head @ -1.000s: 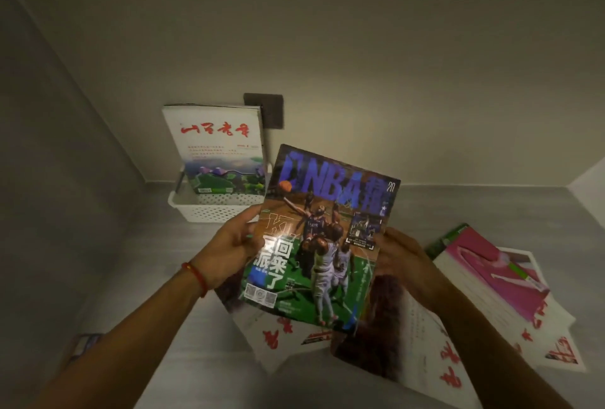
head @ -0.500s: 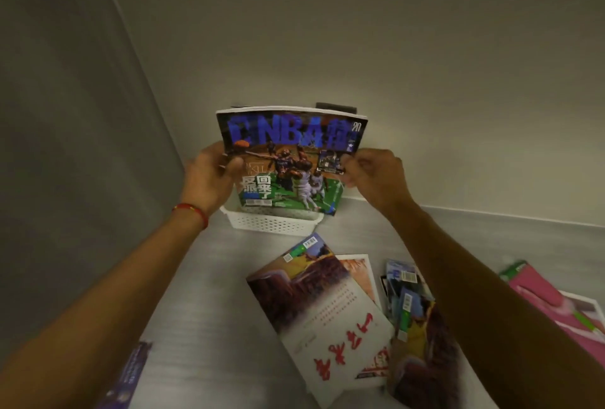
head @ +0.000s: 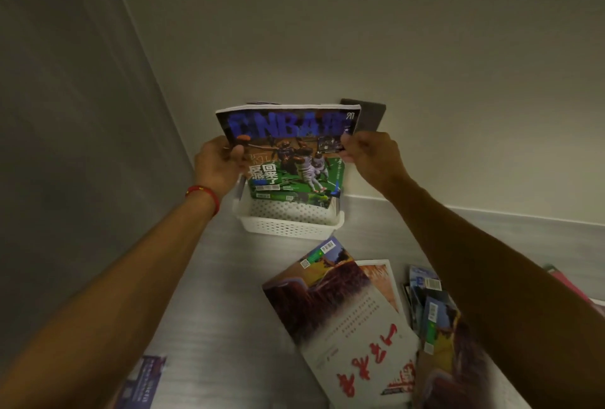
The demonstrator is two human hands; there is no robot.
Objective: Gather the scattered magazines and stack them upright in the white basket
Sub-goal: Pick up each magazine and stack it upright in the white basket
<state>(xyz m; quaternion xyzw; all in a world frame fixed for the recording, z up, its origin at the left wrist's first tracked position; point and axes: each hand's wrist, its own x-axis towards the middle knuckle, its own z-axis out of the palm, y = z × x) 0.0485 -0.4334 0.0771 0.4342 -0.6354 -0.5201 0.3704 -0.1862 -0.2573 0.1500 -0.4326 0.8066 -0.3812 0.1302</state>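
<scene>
The white basket (head: pixel 288 228) sits on the grey table (head: pixel 209 310) against the back wall, in the corner, and the basketball magazine (head: pixel 288 153) stands upright in it, its lower edge down inside the perforated walls. At least one more magazine stands behind it, only its top edge showing. The front cover reads "NBA" in large blue letters across the top, with "20" in the upper right corner, white Chinese characters on the left side and players over a green court. The left hand (head: pixel 217 168) grips the magazine's left edge, thumb on the cover, a red cord at the wrist. The right hand (head: pixel 370 155) pinches the right edge with curled fingers. Nearer on the table, well apart from the basket, lies a magazine with red brush characters (head: pixel 340 320) and barcode stickers, overlapping others. A pile with barcode labels (head: pixel 432 310) lies beside it, and a purple booklet (head: pixel 144 382) lies near the left forearm.
</scene>
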